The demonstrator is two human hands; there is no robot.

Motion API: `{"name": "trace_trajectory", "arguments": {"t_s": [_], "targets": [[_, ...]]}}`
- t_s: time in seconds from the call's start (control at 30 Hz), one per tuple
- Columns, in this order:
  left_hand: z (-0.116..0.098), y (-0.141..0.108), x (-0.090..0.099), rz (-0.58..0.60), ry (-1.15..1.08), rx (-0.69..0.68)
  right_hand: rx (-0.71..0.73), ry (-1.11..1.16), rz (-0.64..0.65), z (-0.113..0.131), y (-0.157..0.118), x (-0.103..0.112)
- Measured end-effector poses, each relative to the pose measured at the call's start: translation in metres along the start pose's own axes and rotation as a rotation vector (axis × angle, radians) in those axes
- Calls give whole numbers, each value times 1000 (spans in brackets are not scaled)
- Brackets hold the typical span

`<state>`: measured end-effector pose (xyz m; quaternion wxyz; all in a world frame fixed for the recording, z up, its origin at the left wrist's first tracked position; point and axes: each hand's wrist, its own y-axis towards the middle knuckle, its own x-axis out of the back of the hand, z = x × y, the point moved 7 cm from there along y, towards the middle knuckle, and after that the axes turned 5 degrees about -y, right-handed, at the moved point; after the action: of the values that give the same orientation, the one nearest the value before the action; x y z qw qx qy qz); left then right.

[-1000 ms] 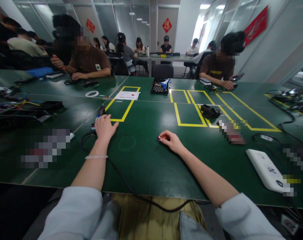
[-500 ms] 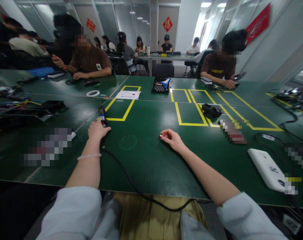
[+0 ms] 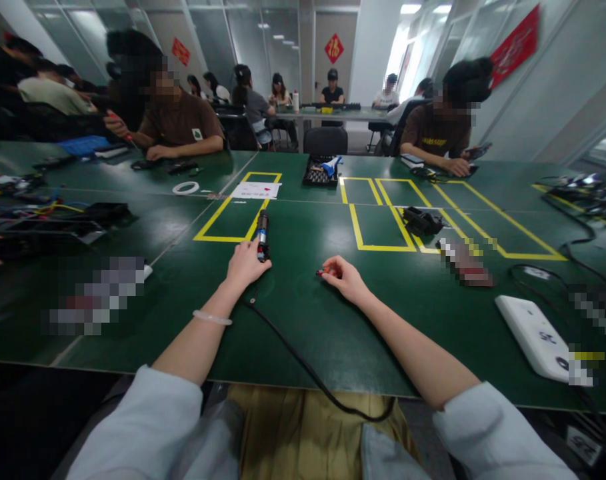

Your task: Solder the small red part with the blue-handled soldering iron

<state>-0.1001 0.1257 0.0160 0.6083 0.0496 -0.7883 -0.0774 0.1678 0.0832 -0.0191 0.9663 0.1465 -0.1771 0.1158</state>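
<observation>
My left hand (image 3: 247, 261) is closed round the near end of a black cylindrical tool (image 3: 263, 225) with a silver-blue band. Its far end points away from me, by the corner of a yellow tape rectangle. Small red and dark details show at the near end, beside my thumb. A black cable (image 3: 303, 363) runs from below this hand over the table's front edge; where it attaches is hidden. To the right, my right hand (image 3: 345, 277) pinches a small red and dark piece (image 3: 321, 273) just above the green table (image 3: 293, 320); my fingers cover most of it.
A black tray of small parts (image 3: 321, 172) stands at the far middle. Right of my hands lie a black part (image 3: 423, 221) and a white power bank (image 3: 533, 340). A white tape ring (image 3: 185, 188) and paper sheet (image 3: 257, 191) lie further left. Two people sit opposite.
My left hand has carried the cylindrical tool to the right, toward the middle, and the cable has shifted with it. My right hand stays almost in place with its small piece.
</observation>
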Motion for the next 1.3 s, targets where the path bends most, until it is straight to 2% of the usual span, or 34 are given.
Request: {"name": "trace_trajectory", "arguments": {"t_s": [0.23, 0.4, 0.67, 0.87, 1.1, 1.3], "targets": [[-78, -30, -16, 48, -117, -305, 73, -88, -17, 9, -2, 2], [-109, -49, -20, 81, -203, -430, 128, -164, -32, 14, -3, 2], [-122, -57, -22, 98, -249, -494, 193, -277, -1, 18, -3, -6], [-122, -58, -22, 103, -237, -483, 201, -240, -4, 23, -5, -1], [-127, -61, -21, 60, -99, -452, 215, -255, -27, 30, -7, 1], [-133, -61, -20, 6, 32, -375, 149, -247, -76, 23, -8, 4]]}}
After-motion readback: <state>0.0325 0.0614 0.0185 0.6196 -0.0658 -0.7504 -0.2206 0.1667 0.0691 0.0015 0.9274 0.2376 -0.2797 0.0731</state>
